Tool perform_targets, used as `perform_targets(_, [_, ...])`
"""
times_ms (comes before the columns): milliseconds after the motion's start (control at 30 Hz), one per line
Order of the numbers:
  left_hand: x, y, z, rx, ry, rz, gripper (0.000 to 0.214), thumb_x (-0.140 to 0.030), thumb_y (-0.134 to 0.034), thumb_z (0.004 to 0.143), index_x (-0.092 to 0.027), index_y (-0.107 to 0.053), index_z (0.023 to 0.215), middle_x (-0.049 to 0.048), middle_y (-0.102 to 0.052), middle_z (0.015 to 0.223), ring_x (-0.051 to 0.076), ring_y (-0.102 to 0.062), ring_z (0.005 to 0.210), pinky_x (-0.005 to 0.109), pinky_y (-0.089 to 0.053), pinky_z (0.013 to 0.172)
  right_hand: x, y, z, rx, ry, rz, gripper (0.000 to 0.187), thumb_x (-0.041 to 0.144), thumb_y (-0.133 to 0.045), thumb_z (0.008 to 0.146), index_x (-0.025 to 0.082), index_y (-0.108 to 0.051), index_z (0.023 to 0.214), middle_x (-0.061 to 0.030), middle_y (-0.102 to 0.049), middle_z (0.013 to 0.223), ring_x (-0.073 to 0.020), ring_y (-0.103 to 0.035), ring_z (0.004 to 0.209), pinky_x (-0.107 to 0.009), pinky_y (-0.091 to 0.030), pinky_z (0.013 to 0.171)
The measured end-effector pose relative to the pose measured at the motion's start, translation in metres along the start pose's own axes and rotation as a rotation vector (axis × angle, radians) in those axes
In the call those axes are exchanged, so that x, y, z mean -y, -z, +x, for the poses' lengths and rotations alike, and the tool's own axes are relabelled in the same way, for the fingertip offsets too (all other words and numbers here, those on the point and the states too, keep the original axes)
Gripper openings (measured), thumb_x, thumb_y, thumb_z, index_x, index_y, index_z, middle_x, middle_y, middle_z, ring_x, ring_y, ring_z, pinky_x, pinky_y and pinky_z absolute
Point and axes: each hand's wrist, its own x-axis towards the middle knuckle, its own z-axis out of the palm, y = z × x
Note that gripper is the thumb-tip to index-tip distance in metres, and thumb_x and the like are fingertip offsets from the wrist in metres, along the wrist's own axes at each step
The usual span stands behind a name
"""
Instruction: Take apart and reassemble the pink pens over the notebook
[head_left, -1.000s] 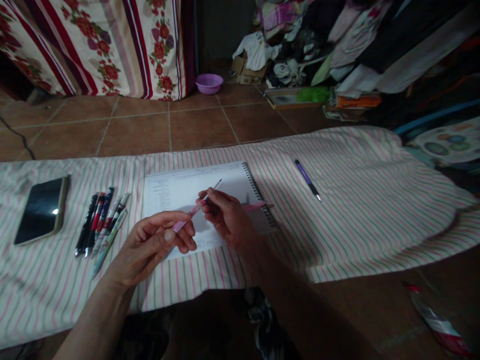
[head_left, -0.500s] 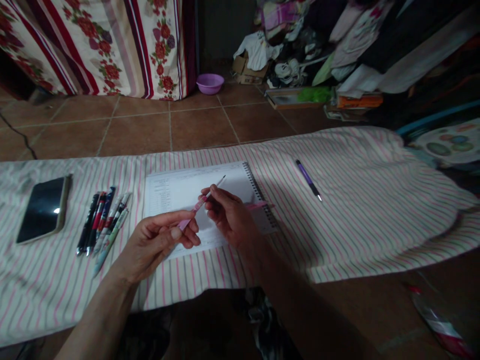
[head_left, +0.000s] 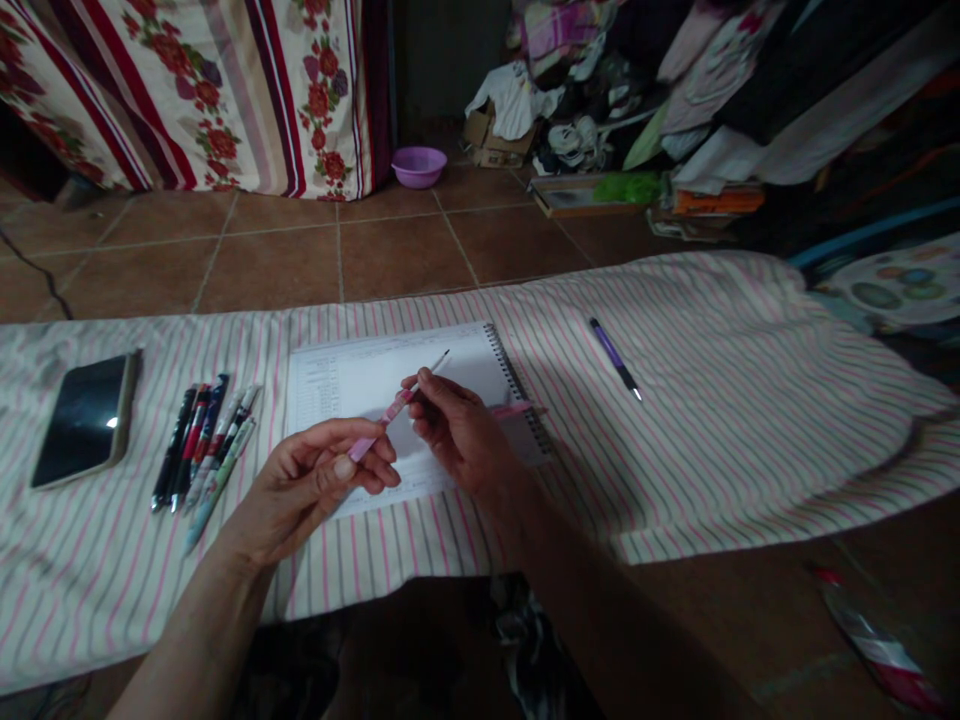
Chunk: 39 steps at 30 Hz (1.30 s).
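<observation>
A pink pen (head_left: 396,407) is held aslant over an open spiral notebook (head_left: 450,352). My left hand (head_left: 330,470) pinches its pink rear end between thumb and fingertips. A thin white refill (head_left: 432,368) with a dark tip sticks out of the pen's front, pointing up and right. My right hand (head_left: 457,425) has thumb and fingers closed round that refill near the barrel. Another pink piece (head_left: 511,410) lies on the notebook by the spiral, partly hidden behind my right hand; its kind is unclear.
Several pens (head_left: 202,440) lie bunched left of the notebook, beside a smartphone (head_left: 84,415). A purple pen (head_left: 615,358) rests to the right on the striped cloth (head_left: 712,420). Beyond are a purple basin (head_left: 418,166) and a floral curtain (head_left: 187,90). A bottle (head_left: 874,640) lies lower right.
My left hand has shifted very slightly left, and a bit more of the pen's pink rear end shows. The grips of both hands look the same.
</observation>
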Motion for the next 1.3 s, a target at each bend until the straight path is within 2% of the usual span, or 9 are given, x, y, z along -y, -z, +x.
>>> perform_targets(267, [0.001, 0.0, 0.001, 0.088, 0.036, -0.023, 0.024, -0.014, -0.057, 0.082, -0.015, -0.068, 0.102, 0.0107, -0.066, 0.102, 0.018, -0.063, 0.088, 0.023, -0.048, 0.075, 0.0, 0.0, 0.0, -0.003, 0.002, 0.018, 0.015, 0.027, -0.069, 0.073, 0.013, -0.069, 0.068, 0.0028, -0.066, 0.056, -0.0015, -0.057, 0.043, -0.007, -0.047, 0.042])
perform_targets(433, [0.003, 0.001, 0.001, 0.143, 0.071, -0.104, 0.036, -0.013, -0.051, 0.084, -0.018, -0.058, 0.12, 0.0121, -0.065, 0.109, 0.02, -0.062, 0.094, 0.026, -0.048, 0.079, 0.0, 0.0, 0.0, -0.013, -0.017, 0.021, 0.015, 0.026, -0.069, 0.073, 0.012, -0.069, 0.069, 0.0022, -0.066, 0.056, -0.0019, -0.057, 0.043, -0.007, -0.047, 0.042])
perform_targets(667, [0.003, -0.002, 0.005, 0.104, 0.112, -0.177, 0.04, -0.017, -0.05, 0.085, -0.013, -0.052, 0.125, 0.0166, -0.066, 0.105, 0.023, -0.064, 0.09, 0.029, -0.05, 0.076, -0.004, 0.002, 0.002, 0.017, -0.003, -0.041, 0.018, 0.031, -0.071, 0.07, 0.013, -0.069, 0.07, 0.0036, -0.063, 0.052, -0.0028, -0.055, 0.044, -0.01, -0.045, 0.042])
perform_targets(800, [0.003, -0.003, 0.006, 0.061, 0.122, -0.17, 0.037, -0.019, -0.048, 0.087, -0.011, -0.051, 0.123, 0.0171, -0.067, 0.101, 0.024, -0.065, 0.088, 0.029, -0.051, 0.074, -0.009, 0.004, 0.002, 0.076, 0.042, -0.132, 0.022, 0.037, -0.071, 0.069, 0.015, -0.07, 0.073, 0.0034, -0.062, 0.056, -0.0031, -0.054, 0.046, -0.011, -0.038, 0.039])
perform_targets(967, [0.005, -0.004, 0.008, 0.014, 0.139, -0.179, 0.036, -0.018, -0.045, 0.089, -0.011, -0.049, 0.124, 0.0157, -0.068, 0.097, 0.025, -0.066, 0.089, 0.031, -0.053, 0.074, -0.013, 0.005, 0.003, 0.08, 0.07, -0.178, 0.022, 0.037, -0.069, 0.071, 0.015, -0.07, 0.074, 0.0035, -0.059, 0.058, -0.0021, -0.049, 0.048, -0.011, -0.031, 0.038])
perform_targets(1067, [0.003, -0.006, 0.009, -0.022, 0.152, -0.173, 0.033, -0.018, -0.044, 0.089, -0.01, -0.05, 0.121, 0.0157, -0.069, 0.095, 0.024, -0.067, 0.086, 0.027, -0.054, 0.069, -0.014, 0.005, 0.003, 0.079, 0.057, -0.184, 0.023, 0.037, -0.069, 0.07, 0.015, -0.07, 0.075, 0.0034, -0.057, 0.057, -0.0027, -0.048, 0.049, -0.012, -0.032, 0.04])
perform_targets(1200, [0.0, -0.009, 0.011, -0.079, 0.191, -0.171, 0.025, -0.016, -0.045, 0.089, -0.011, -0.054, 0.111, 0.0148, -0.07, 0.089, 0.019, -0.068, 0.072, 0.022, -0.053, 0.058, -0.015, 0.003, 0.002, 0.088, 0.027, -0.199, 0.024, 0.037, -0.07, 0.068, 0.015, -0.069, 0.074, 0.0045, -0.054, 0.055, -0.0027, -0.044, 0.046, -0.014, -0.033, 0.041])
perform_targets(1300, [0.001, -0.009, 0.012, -0.12, 0.202, -0.15, 0.022, -0.016, -0.047, 0.088, -0.01, -0.055, 0.107, 0.0148, -0.07, 0.086, 0.019, -0.068, 0.072, 0.021, -0.052, 0.055, -0.018, 0.002, 0.001, 0.078, 0.004, -0.229, 0.026, 0.039, -0.07, 0.067, 0.014, -0.069, 0.075, 0.006, -0.049, 0.051, -0.0025, -0.039, 0.043, -0.015, -0.03, 0.039])
